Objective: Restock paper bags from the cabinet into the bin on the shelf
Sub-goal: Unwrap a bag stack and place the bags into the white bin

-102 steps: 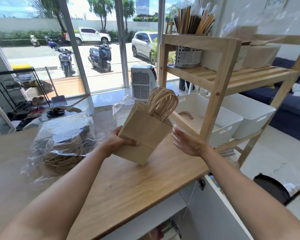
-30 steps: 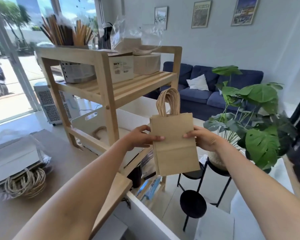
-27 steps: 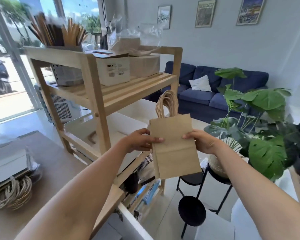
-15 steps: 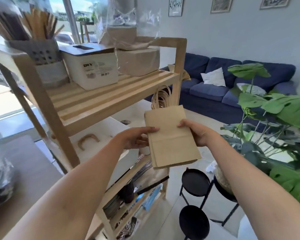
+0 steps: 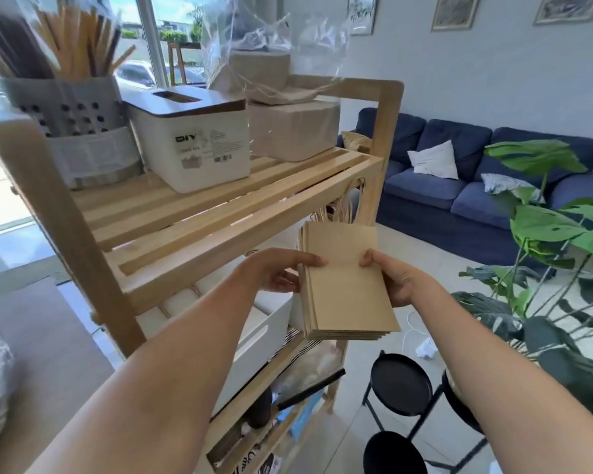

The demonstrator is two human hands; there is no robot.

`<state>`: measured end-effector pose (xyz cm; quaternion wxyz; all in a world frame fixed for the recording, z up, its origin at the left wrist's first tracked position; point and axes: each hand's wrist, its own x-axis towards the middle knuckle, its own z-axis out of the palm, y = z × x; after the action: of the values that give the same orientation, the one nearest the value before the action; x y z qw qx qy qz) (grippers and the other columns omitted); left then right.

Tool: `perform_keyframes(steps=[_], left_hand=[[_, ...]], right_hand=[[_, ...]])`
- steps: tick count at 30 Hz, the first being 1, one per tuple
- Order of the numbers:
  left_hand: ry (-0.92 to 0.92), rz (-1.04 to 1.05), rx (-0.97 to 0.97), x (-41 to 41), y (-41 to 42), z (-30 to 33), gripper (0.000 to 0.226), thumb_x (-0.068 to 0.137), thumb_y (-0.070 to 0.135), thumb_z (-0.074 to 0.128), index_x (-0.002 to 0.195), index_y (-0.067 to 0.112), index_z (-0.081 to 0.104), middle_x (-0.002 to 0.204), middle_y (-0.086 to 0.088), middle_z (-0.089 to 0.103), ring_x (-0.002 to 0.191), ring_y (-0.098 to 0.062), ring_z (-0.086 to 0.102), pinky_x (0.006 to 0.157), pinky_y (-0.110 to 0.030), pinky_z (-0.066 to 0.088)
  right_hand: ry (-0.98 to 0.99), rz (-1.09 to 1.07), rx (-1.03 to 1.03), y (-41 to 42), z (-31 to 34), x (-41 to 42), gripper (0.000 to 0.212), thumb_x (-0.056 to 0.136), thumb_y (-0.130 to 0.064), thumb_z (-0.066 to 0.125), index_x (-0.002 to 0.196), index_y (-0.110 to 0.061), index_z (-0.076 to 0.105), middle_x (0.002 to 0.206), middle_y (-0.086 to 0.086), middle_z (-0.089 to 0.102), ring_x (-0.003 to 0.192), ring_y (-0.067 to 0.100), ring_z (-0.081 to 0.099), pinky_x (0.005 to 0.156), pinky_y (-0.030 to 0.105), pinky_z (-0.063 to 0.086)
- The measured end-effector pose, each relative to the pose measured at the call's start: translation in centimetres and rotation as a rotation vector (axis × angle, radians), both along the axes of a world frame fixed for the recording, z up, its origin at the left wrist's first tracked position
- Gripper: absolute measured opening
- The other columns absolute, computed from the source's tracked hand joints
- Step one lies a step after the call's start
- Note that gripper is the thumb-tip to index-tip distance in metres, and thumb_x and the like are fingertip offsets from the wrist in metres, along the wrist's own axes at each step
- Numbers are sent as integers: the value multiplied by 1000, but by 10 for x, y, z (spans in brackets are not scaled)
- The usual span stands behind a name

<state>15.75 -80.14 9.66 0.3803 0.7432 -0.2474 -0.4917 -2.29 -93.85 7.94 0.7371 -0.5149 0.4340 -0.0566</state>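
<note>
One head-worn camera is looking forward and down from the person's eye level, so both forearms are reaching up into the picture from its bottom edge. It is facing the end of a wooden shelf (image 5: 199,213), which is filling the left half at close range. A sofa (image 5: 459,186) and a wall (image 5: 493,70) with pictures are lying farther off at upper right. The wide lens is bending the shelf posts near the edges. No second view is sharing this scene.
</note>
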Motion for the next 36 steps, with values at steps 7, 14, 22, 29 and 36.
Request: perform_keyframes(steps=[7, 14, 22, 29, 36], left_hand=[[-12, 73, -56, 7, -37, -3, 40, 70, 47, 80, 88, 16, 62, 83, -5, 67, 67, -12, 62, 59, -19, 50], [20, 149, -55, 18, -60, -1, 47, 64, 49, 82, 86, 13, 61, 78, -3, 64, 69, -13, 58, 67, -21, 46], [102, 238, -45, 26, -59, -2, 78, 55, 45, 86, 117, 7, 59, 107, -13, 66, 96, -27, 67, 81, -39, 57], [234, 320, -33, 30, -54, 2, 70, 63, 45, 82, 116, 8, 55, 98, -10, 61, 86, -26, 65, 66, -34, 60], [235, 398, -84, 42, -54, 5, 64, 69, 53, 78, 107, 5, 57, 92, -7, 59, 93, -20, 58, 95, -28, 50]], right_hand=[[8, -68, -30, -29, 3, 14, 70, 61, -23, 68, 129, -10, 56, 108, 15, 68, 88, 32, 66, 73, 39, 56], [22, -107, -11, -41, 10, 21, 72, 58, -23, 70, 126, -13, 51, 117, 12, 65, 102, 32, 63, 90, 48, 50], [-20, -77, 17, -21, 23, 39, 16, 88, -24, 57, 86, -11, 46, 91, 9, 57, 95, 25, 59, 92, 39, 50], [27, -47, -95, -23, 39, 51, 20, 94, -23, 54, 97, -8, 41, 84, 6, 55, 91, 24, 62, 91, 35, 50], [47, 104, -253, -55, 49, 84, 30, 89, -35, 63, 93, -7, 55, 76, 6, 59, 62, 16, 58, 65, 29, 54]])
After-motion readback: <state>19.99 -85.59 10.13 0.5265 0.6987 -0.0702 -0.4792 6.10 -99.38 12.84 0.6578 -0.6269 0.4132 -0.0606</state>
